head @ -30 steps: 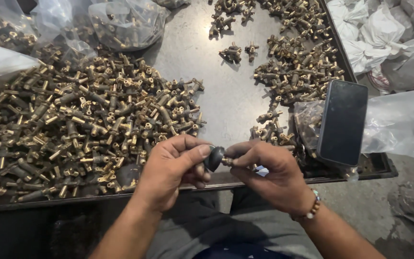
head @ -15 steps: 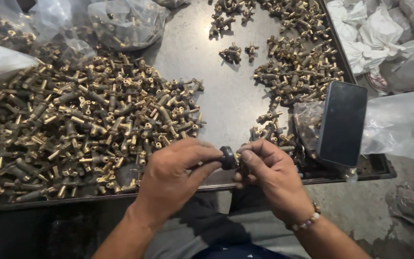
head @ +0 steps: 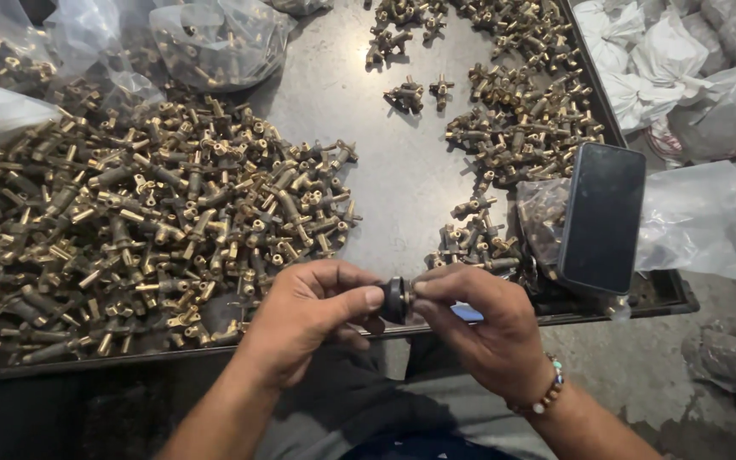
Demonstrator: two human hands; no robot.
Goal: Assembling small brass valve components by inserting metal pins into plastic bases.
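My left hand (head: 304, 319) and my right hand (head: 474, 328) meet over the near edge of a metal tray (head: 385, 179). Both pinch a small dark round part (head: 396, 300) between thumbs and fingertips. A small blue item (head: 468, 313) shows just beneath my right hand's fingers. A large heap of brass valve fittings (head: 146, 230) lies on the tray's left half, just beyond my left hand. A smaller spread of assembled fittings (head: 513, 119) lies on the right.
A black phone (head: 602, 217) leans on a clear bag at the tray's right edge. Plastic bags with fittings (head: 215, 43) sit at the back left. White sacks (head: 683, 77) lie on the floor to the right.
The hands have closed together around the dark part and shifted slightly right; the part has turned from flat-on to edge-on between my fingertips.
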